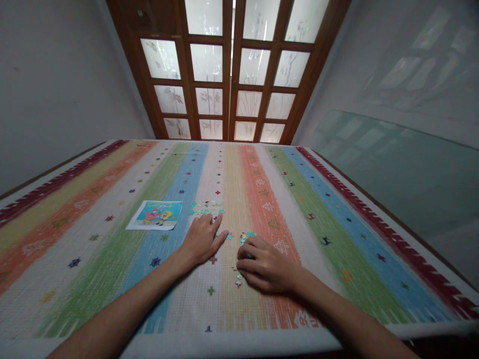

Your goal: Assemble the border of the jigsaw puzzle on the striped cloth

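Observation:
My left hand [204, 238] lies palm down on the striped cloth, fingers spread. Its index fingertip is at the lower edge of rows of small teal jigsaw puzzle pieces [206, 211]. By the thumb tip lies a single pink-and-teal piece [229, 236]. My right hand [264, 264] is curled over a small heap of puzzle pieces [245, 236], with teal bits showing between its fingers; the palm hides the rest. Just below these fingers sits a pale loose piece [238, 280]. A cartoon reference picture [157, 215] on white paper lies left of the rows.
The table is covered by a cloth [123, 259] with coloured stripes and small printed motifs. Beyond its far edge stand wooden doors with frosted panes [211, 102]. Plain walls rise at both sides, and a glassy panel [404, 174] leans along the right.

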The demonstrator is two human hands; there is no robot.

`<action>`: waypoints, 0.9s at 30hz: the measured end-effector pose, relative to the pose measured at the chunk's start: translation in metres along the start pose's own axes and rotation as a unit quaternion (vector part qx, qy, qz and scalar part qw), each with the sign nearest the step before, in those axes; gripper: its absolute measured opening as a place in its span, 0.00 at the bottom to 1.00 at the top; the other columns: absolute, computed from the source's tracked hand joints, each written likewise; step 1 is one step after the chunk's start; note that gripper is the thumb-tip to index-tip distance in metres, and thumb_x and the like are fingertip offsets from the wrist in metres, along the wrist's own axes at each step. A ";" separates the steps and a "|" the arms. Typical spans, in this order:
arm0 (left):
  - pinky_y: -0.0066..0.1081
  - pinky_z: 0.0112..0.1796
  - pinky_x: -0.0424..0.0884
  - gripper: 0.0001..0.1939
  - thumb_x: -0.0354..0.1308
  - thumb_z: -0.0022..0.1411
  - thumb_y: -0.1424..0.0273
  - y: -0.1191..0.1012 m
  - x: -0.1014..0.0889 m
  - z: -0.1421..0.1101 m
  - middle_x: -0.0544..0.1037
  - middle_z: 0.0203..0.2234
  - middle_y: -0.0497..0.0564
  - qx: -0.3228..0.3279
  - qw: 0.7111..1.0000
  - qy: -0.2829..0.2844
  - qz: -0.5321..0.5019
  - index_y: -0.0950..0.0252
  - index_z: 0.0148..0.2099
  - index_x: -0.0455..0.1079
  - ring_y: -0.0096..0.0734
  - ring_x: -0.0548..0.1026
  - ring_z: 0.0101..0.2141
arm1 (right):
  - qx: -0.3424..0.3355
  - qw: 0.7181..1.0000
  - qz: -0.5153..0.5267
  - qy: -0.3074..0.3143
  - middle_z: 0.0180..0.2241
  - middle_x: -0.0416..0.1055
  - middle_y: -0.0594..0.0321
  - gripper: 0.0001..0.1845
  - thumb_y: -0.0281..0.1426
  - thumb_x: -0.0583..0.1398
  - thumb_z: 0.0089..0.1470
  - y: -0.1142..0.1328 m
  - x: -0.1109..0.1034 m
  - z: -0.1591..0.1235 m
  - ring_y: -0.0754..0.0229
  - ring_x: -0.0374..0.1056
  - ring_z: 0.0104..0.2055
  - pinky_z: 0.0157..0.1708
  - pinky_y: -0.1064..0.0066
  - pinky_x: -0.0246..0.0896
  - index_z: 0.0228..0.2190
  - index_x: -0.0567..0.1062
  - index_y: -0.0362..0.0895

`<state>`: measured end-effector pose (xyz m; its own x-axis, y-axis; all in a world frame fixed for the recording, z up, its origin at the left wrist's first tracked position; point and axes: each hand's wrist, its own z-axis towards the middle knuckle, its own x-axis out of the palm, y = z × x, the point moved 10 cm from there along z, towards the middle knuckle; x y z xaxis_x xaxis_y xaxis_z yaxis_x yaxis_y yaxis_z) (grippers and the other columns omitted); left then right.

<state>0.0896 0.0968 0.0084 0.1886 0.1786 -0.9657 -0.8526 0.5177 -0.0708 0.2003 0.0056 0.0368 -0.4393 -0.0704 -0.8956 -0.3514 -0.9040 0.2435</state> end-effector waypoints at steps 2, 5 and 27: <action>0.42 0.45 0.66 0.27 0.48 0.76 0.57 0.000 0.000 0.000 0.75 0.40 0.60 0.003 1.000 -0.005 0.004 0.71 0.66 0.66 0.47 0.72 0.43 | 0.000 1.000 0.002 -0.007 0.38 0.73 0.54 0.11 0.26 0.55 0.65 0.000 -0.002 0.000 0.53 0.64 0.41 0.44 0.59 0.62 0.35 0.77 0.43; 0.43 0.45 0.67 0.27 0.47 0.76 0.57 -0.001 -0.001 0.000 0.75 0.40 0.60 0.006 1.000 -0.010 0.001 0.71 0.65 0.66 0.47 0.72 0.43 | -0.005 1.000 0.002 -0.015 0.38 0.73 0.54 0.12 0.26 0.54 0.66 0.001 -0.004 0.000 0.53 0.64 0.41 0.43 0.59 0.62 0.35 0.77 0.42; 0.43 0.44 0.68 0.23 0.48 0.76 0.60 -0.005 -0.006 -0.004 0.74 0.39 0.59 0.026 0.999 -0.031 -0.021 0.72 0.62 0.66 0.47 0.71 0.41 | 0.056 0.995 -0.005 -0.086 0.36 0.74 0.55 0.10 0.27 0.54 0.68 -0.014 -0.019 -0.001 0.53 0.64 0.40 0.44 0.59 0.62 0.36 0.74 0.42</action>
<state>0.0906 0.0904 0.0133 0.2555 0.2056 -0.9447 -0.8168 0.5688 -0.0971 0.2141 0.0192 0.0503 -0.5671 0.0207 -0.8234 -0.4416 -0.8515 0.2828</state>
